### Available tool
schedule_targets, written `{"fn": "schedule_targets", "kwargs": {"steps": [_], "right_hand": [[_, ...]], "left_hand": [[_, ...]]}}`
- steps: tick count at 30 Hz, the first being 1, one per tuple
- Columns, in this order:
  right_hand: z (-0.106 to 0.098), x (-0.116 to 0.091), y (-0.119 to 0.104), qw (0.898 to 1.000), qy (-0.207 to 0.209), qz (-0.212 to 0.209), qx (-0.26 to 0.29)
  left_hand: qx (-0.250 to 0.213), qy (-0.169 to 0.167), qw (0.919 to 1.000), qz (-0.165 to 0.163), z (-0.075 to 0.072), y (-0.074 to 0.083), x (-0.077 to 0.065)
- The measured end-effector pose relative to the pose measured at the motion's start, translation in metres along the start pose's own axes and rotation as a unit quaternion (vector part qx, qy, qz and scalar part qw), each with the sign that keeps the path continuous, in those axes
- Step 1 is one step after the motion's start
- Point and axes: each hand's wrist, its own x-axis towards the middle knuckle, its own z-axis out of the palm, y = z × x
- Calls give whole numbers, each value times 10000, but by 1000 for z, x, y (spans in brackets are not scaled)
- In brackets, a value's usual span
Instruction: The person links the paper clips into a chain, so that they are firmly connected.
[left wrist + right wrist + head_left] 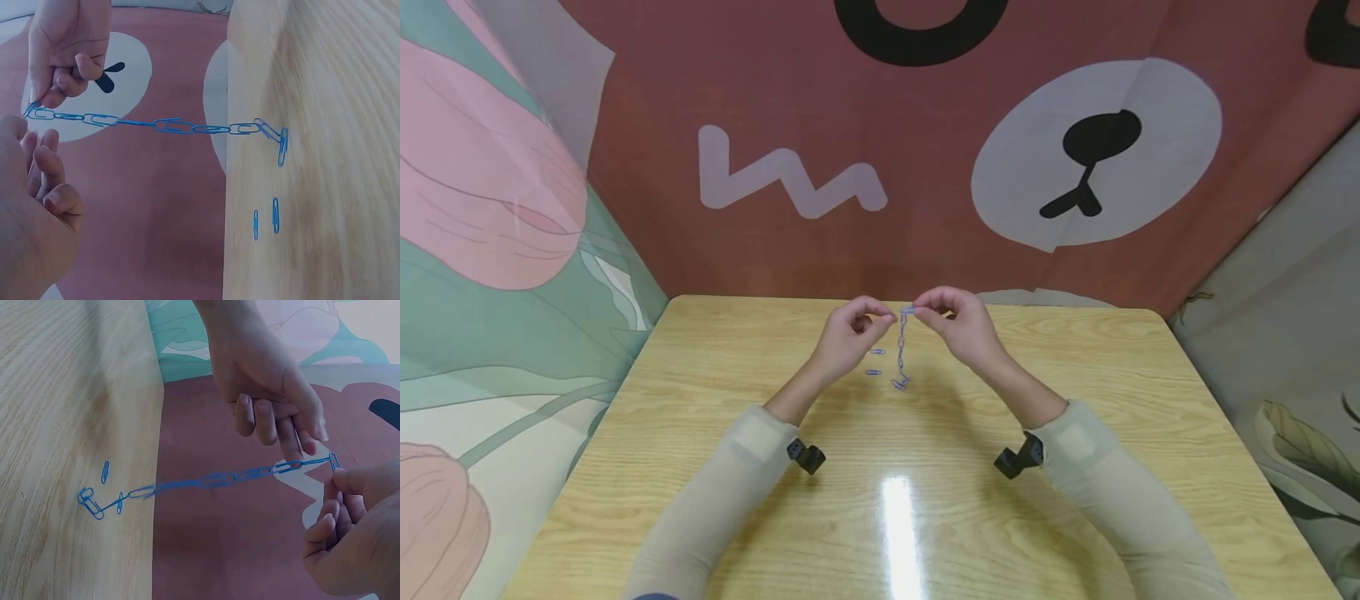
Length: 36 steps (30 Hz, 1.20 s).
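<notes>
A chain of blue paper clips [172,127] hangs down over the far part of the table, its lower end bunched on the wood. With thumb and forefinger, my right hand [967,332] pinches the topmost paper clip [334,460]. My left hand [848,339] is just left of the chain's top, thumb and forefinger close together with no clip showing between them. In the right wrist view its fingertips lie right beside the upper links, the other fingers loosely bent. Two loose blue paper clips [877,352] lie on the table below my left hand.
The wooden table [700,467] reaches to a red cloth backdrop [775,258] with a cartoon face. Printed cloths also hang at the left and right sides. A black wrist camera [806,456] sits at the left cuff, another camera [1019,456] at the right.
</notes>
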Motion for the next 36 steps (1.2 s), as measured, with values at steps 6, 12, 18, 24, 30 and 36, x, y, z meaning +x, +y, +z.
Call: {"fn": "schedule_targets", "kwargs": {"steps": [6,12,18,24,30,36], "right_hand": [[3,-1,-1,9998,-124,-31,120],[6,-2,-3,9998,-151,-119,93],[8,-3,-3,9998,-199,-93,-6],[9,-2,-1,9997,-219,-111,7],[12,-2,-1,9994,-267,-187,109],[16,-2,3,9984,-436,-202,292]], "left_hand": [[-188,-88,9998,22,3,-16,4],[-197,-20,9996,176,5,-12,4],[7,54,9999,134,5,-7,4],[174,-27,9994,282,0,21,-2],[359,-40,9990,250,-6,27,-5],[371,-47,9992,158,-11,25,-10]]}}
